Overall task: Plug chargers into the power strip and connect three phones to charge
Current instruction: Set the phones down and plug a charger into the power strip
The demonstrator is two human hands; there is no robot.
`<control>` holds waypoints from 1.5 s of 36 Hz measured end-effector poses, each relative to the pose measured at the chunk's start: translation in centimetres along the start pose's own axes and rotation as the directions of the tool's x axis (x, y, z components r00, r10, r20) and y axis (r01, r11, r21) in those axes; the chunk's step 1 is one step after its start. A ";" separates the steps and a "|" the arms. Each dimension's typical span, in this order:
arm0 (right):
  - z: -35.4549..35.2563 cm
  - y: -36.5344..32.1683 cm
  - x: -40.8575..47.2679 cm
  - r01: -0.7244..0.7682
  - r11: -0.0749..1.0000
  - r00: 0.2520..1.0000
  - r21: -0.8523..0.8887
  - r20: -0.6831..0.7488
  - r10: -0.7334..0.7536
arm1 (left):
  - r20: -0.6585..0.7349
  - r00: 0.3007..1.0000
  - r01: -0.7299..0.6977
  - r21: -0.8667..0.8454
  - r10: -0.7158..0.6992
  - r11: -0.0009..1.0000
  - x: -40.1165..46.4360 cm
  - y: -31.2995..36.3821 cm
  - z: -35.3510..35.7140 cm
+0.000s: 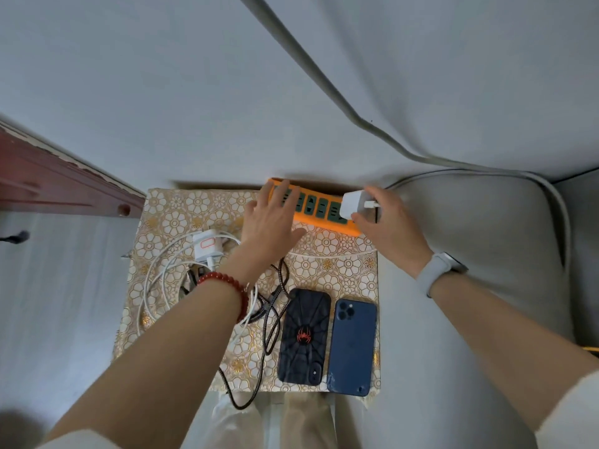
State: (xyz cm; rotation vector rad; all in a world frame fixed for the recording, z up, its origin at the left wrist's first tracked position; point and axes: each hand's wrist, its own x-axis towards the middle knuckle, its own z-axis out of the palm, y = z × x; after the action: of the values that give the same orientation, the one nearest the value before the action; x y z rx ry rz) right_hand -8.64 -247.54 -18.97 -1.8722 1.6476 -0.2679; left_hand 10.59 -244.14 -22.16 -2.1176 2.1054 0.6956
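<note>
An orange power strip with dark green sockets lies at the far edge of a small table. My left hand lies flat with straight fingers on the strip's left part. My right hand grips a white charger that sits on a socket near the strip's right end. Another white charger with an orange outline lies at the left among white cables. A black braided cable runs past my left wrist. Two phones lie face down near the front: a black spider-case phone and a blue phone.
The table wears a floral gold-and-white cloth. A grey cushioned seat stands at the right, and a thick grey cable runs down the wall behind. A dark red wooden frame is at the left.
</note>
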 end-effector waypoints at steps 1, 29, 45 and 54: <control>0.2 0.0 0.1 -0.001 1.000 1.000 -0.002 0.021 0.001 | 0.002 1.000 0.000 0.017 0.000 1.000 0.4 -0.2 0.2; 0.7 -0.4 0.9 0.074 0.993 0.983 -0.089 0.174 -0.057 | -0.049 0.979 0.194 -0.083 -0.198 0.978 0.5 -0.1 1.4; 2.4 -1.4 1.5 0.027 0.996 0.991 -0.088 0.136 -0.014 | -0.069 0.988 0.116 -0.259 -0.138 0.959 -0.3 -1.6 1.7; 3.2 -1.7 -1.1 -0.118 0.989 0.991 0.088 0.081 0.111 | -0.103 0.993 0.017 -0.346 -0.056 0.938 -5.6 0.1 1.2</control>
State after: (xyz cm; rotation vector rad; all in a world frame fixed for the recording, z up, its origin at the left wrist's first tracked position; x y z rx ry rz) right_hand -5.71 -245.43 -20.27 -1.6923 1.6561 -0.2184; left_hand 10.46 -238.47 -21.13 -2.4167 2.1221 1.0329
